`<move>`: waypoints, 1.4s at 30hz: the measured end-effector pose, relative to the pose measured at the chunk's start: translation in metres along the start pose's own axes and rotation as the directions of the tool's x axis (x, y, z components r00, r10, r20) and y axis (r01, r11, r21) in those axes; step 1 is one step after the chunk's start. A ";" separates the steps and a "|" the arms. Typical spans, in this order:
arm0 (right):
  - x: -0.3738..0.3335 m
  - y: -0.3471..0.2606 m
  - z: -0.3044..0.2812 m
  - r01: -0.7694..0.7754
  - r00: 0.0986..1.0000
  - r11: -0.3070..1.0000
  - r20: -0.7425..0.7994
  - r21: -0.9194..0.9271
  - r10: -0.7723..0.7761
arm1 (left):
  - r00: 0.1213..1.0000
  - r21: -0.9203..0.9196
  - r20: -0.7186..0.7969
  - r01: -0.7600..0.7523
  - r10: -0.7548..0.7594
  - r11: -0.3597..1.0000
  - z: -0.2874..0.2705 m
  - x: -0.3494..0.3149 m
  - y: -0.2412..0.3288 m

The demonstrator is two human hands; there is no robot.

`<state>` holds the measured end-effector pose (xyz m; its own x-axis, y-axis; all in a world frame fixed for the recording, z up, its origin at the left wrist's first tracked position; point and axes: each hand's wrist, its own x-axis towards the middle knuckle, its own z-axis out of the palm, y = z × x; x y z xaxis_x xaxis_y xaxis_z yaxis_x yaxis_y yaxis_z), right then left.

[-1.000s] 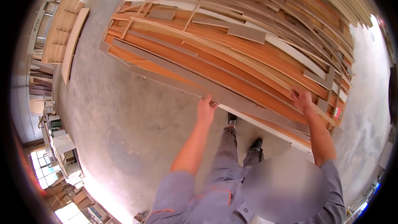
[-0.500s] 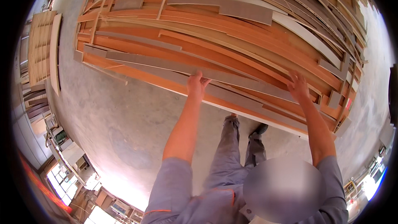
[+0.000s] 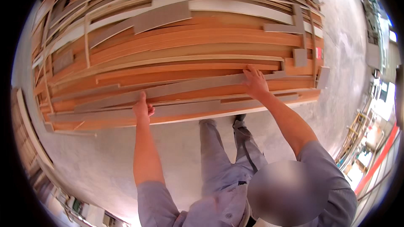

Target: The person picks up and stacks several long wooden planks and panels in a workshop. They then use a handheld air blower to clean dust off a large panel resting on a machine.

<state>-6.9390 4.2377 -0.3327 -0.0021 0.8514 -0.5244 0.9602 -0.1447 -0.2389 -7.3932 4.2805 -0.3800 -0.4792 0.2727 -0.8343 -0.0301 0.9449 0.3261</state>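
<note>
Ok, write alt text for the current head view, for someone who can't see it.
The left hand and right hand reach to a long, narrow grey-brown strip lying slantwise near the front edge of a wide pile of orange, brown and white boards. Below, legs in grey trousers stand on a bare grey floor.

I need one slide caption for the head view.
Left hand and right hand at a long grey-brown strip atop piled orange boards.
</note>
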 end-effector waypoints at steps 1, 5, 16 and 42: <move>-0.007 0.010 0.003 0.016 1.000 1.000 -0.014 -0.023 -0.016 | 1.000 -0.010 -0.002 -0.006 0.006 1.000 0.008 -0.004 0.004; -0.018 0.025 0.001 0.054 0.999 0.997 0.005 -0.062 -0.054 | 0.998 -0.092 -0.065 0.008 -0.014 0.996 0.033 -0.002 0.008; -0.042 0.030 0.013 -0.074 0.991 0.996 -0.112 -0.040 0.070 | 0.998 -0.216 -0.050 0.015 -0.026 0.976 0.031 0.020 0.002; -0.003 0.084 0.007 -0.136 0.949 0.990 -0.291 -0.034 0.121 | 0.639 0.894 0.261 -0.443 0.724 0.069 0.021 -0.021 0.037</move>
<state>-6.8604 4.2194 -0.3568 0.1953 0.9374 -0.2883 0.9604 -0.2423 -0.1374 -7.3663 4.3135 -0.3598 -0.0991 0.9052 -0.4132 0.9943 0.1066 -0.0048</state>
